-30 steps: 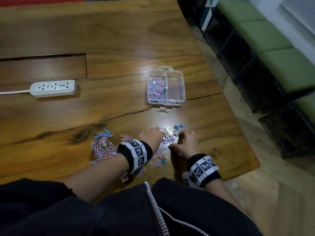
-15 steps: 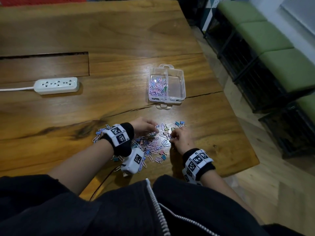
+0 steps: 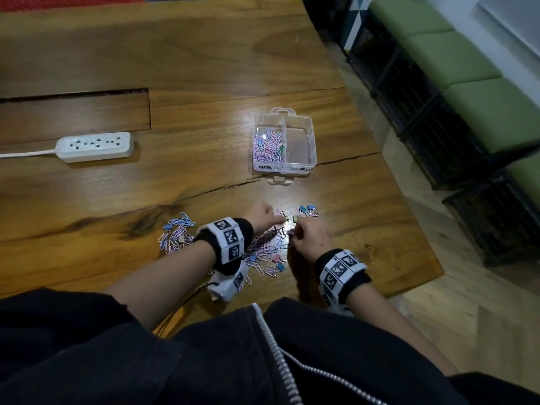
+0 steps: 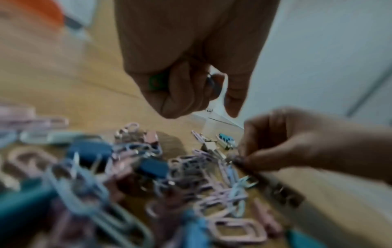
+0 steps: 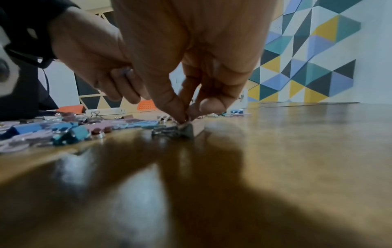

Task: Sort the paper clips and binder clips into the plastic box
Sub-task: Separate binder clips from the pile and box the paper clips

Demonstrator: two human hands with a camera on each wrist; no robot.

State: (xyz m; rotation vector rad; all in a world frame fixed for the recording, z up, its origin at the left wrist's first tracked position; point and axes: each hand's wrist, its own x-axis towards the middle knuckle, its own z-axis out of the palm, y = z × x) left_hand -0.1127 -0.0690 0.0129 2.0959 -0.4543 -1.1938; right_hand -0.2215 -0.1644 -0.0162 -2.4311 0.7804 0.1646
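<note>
Two hands are positioned over the scattered clips at the near edge of the table [image 3: 204,68]. The left hand [image 3: 261,216] is curled, with a green clip [image 4: 156,83] and a metal wire loop enclosed in its grip. The right hand [image 3: 308,235] is lowered to the surface, and a binder clip [image 5: 186,130] lying on the table is pinched between thumb and fingertips [image 5: 208,104]. Loose paper clips [image 3: 264,252] in pink, lilac and blue are spread between and left of the hands, mixed with small binder clips [image 3: 306,210]. The plastic box [image 3: 312,150] is located farther away, well apart from the pile. Its left compartment is filled with paper clips; nothing can be seen in the right compartment. A white power strip [image 3: 95,146] is located far left.
</note>
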